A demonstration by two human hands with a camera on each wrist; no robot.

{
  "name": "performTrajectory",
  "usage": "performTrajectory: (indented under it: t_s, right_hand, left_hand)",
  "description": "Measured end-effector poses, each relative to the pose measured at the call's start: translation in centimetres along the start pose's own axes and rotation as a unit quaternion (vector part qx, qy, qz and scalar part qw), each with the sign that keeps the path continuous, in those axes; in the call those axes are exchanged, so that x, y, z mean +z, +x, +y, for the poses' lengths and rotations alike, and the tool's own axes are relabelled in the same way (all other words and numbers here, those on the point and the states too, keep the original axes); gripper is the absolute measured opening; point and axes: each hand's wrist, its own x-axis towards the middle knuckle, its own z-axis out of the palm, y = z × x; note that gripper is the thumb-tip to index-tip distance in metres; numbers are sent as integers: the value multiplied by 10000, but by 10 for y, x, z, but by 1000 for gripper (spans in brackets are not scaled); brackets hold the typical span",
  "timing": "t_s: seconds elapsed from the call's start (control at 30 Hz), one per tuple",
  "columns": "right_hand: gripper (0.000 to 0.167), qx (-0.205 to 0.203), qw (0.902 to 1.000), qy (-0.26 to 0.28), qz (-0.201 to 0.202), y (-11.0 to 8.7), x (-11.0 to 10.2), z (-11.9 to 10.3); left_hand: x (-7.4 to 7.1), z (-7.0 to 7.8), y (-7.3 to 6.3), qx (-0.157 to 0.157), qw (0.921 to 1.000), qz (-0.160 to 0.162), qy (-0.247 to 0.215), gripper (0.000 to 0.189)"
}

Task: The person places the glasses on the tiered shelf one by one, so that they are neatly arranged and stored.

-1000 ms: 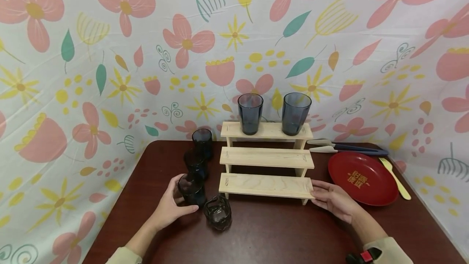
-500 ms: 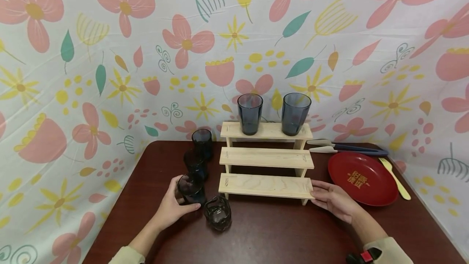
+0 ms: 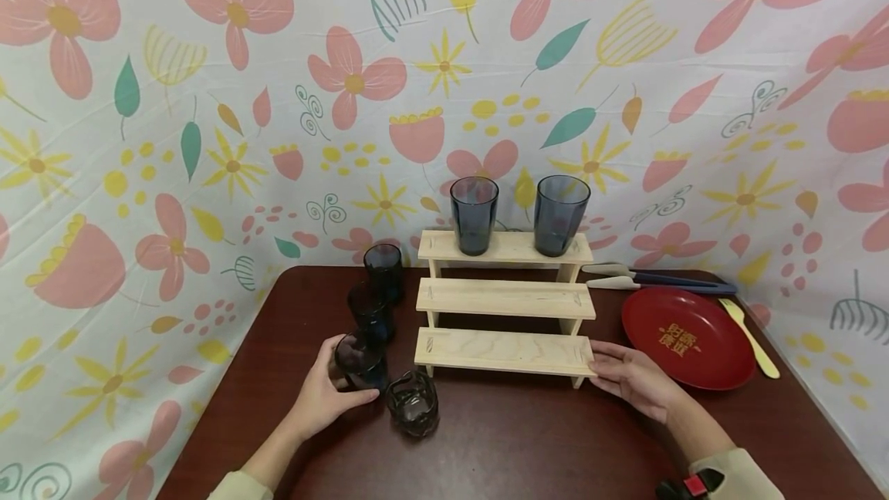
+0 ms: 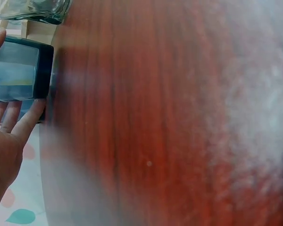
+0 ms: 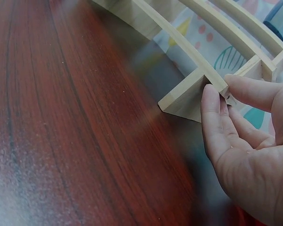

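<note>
My left hand (image 3: 325, 384) grips the nearest dark blue glass (image 3: 361, 361), thumb on one side and fingers on the other. In the left wrist view that glass (image 4: 19, 70) shows its thick base close to the tabletop; whether it touches is unclear. Just right of it sits a dark, crumpled-looking glass bowl (image 3: 414, 405). Two more dark glasses, a middle one (image 3: 371, 311) and a far one (image 3: 384, 272), stand behind in a row. My right hand (image 3: 635, 380) pinches the right end of the lowest board of a three-step wooden rack (image 3: 503, 349), also clear in the right wrist view.
Two blue glasses, a left one (image 3: 475, 218) and a right one (image 3: 561, 218), stand on the rack's top step. At right lie a red plate (image 3: 653, 330), a yellow utensil (image 3: 753, 342) and tongs (image 3: 660, 282). A floral cloth (image 3: 278, 137) hangs behind the brown table (image 3: 514, 438).
My left hand and the glass it grips have shifted very slightly left. My right hand and the rack have stayed still.
</note>
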Motion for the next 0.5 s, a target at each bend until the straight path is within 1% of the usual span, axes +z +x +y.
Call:
performTrajectory:
  t_s: [0.17,0.37,0.5]
  right_hand:
    - [77,24,10000,46,23,-1,1,-2]
    - [77,22,10000,81,30,-1,1,-2]
    - [77,31,9999,100,15,-1,1,-2]
  left_hand:
    - [-4,7,0,9,9999,142,57,97]
    - [-12,13,1,179,9989,336,280,98]
    - [-15,22,2,246,9976,496,414,98]
